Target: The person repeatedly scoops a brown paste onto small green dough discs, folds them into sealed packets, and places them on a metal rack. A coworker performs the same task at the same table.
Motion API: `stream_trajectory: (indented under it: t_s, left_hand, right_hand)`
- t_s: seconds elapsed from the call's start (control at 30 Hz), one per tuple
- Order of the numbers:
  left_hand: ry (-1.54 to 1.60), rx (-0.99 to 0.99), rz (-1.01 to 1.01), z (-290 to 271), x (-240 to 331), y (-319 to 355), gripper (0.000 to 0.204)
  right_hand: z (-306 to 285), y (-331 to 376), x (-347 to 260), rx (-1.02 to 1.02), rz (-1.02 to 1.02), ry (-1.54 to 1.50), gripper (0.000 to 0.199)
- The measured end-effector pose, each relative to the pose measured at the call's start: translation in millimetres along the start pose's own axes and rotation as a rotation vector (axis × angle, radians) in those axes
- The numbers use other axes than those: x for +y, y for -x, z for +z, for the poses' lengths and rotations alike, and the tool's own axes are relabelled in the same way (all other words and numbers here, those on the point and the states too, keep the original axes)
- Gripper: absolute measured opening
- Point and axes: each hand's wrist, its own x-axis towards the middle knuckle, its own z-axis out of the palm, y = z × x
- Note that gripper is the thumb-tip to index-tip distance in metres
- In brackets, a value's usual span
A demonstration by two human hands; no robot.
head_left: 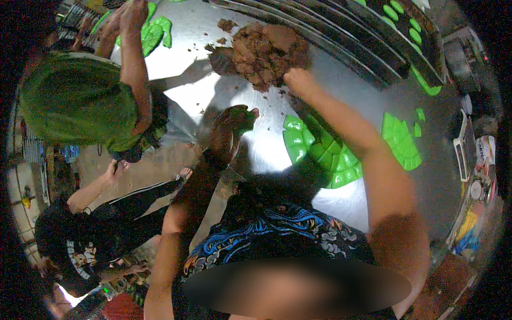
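Note:
A large mound of crumbly brown paste (266,50) lies on the shiny metal table at the far middle. My right hand (300,81) is closed at its near right edge, fingertips against the paste and partly hidden. In shadow to the left, my left hand (226,128) is curled around a piece of green dough (243,115). Just in front of me lies a thick bright green dough slab (333,154), scored into many portions, under my right forearm. Another scored green dough slab (401,140) sits to its right, with small loose pieces beside it.
Dark metal trays (341,32) line the far right side, some carrying green oval pieces (415,35). At left, a co-worker in a green top (80,98) handles more green dough (154,34). Another person in black (69,234) is behind. Shelves with packages (484,152) stand right.

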Motion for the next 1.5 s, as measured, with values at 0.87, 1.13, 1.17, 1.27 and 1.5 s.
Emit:
stream_trajectory:
  t_s: [0.87, 1.13, 1.17, 1.27, 1.5]
  left_hand:
    - [-0.149, 0.15, -0.175, -20.5, -22.7, 45.9, 0.042]
    - [0.28, -0.289, -0.613, -19.2, 2.4, 29.4, 0.067]
    - [0.351, -0.275, -0.686, -14.9, -3.6, 29.2, 0.066]
    - [0.024, -0.439, -0.577, -11.1, -35.3, 34.5, 0.044]
    - [-1.271, -0.29, 0.468, -41.2, -101.1, 41.4, 0.024]
  right_hand:
    - [-29.3, 97.6, -278.0, 0.434, 0.292, -0.272, 0.027]
    - [-76.3, 109.3, -216.4, 0.298, -0.105, -0.505, 0.033]
    - [-73.1, 117.2, -207.9, 0.284, -0.137, -0.475, 0.026]
    - [-49.9, 138.1, -191.6, 0.118, 0.092, -0.741, 0.017]
    - [3.6, 176.5, -200.6, 0.44, 0.309, -0.618, 0.02]
